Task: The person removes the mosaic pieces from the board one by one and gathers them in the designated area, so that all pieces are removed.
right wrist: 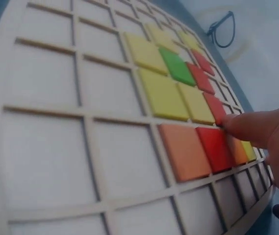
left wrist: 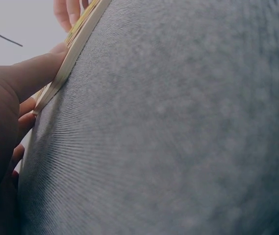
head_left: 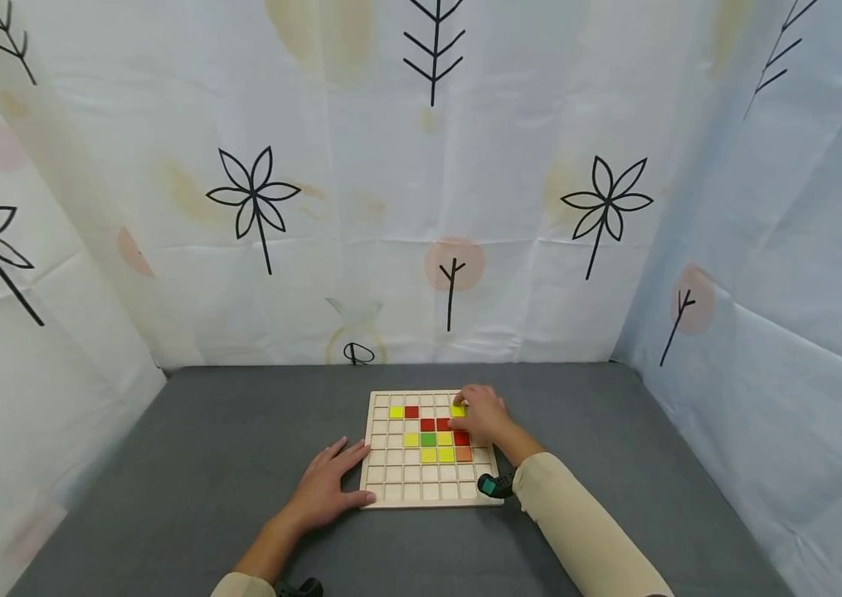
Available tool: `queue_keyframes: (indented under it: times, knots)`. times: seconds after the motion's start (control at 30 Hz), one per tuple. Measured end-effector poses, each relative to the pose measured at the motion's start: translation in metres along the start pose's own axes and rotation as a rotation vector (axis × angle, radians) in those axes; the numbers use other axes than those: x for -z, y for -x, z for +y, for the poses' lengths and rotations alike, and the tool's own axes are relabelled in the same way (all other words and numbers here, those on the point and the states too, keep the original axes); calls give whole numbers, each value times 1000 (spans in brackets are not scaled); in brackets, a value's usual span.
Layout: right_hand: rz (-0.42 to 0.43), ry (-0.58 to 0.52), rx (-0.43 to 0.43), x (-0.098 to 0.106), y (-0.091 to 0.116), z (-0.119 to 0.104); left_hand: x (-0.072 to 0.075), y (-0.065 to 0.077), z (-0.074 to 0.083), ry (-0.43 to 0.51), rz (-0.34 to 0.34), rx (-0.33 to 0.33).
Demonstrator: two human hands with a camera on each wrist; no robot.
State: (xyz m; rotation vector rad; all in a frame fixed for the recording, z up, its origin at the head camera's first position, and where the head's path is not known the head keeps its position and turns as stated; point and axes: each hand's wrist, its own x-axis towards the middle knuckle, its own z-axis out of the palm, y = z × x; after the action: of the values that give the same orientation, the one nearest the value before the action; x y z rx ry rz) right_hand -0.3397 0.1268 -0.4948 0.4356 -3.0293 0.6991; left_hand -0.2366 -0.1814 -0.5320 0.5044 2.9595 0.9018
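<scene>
A light wooden grid board point(head_left: 398, 474) lies on the grey table, with coloured square tiles in some cells. My left hand point(head_left: 319, 487) rests at its near left corner, thumb along the near edge point(left wrist: 43, 71) and fingers spread by the left side. Over the far right part is my right hand point(head_left: 486, 417). Its index fingertip reaches the yellow tile point(head_left: 458, 410) in the right column. The straight thumb point(right wrist: 249, 126) touches down beside a red tile point(right wrist: 215, 107), close to a partly covered orange tile point(right wrist: 237, 149). These tiles lie flat in their cells.
Several red and yellow tiles, a green tile point(head_left: 428, 439) and an orange tile point(head_left: 463, 454) sit mid-board. A dark wristband device point(head_left: 495, 485) hangs over the near right corner. White patterned cloth point(head_left: 361, 207) encloses the grey table point(head_left: 226, 439) at the back and sides.
</scene>
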Motion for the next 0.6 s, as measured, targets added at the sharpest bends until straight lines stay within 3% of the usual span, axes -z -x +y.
queue_keyframes:
  times: [0.3, 0.6]
  knots:
    - [-11, -32, -38, 2, -9, -2, 0, 0, -1, -2, 9, -2]
    - [112, -105, -17, -1, -5, 1, 0, 1, 0, -10, 23, -4]
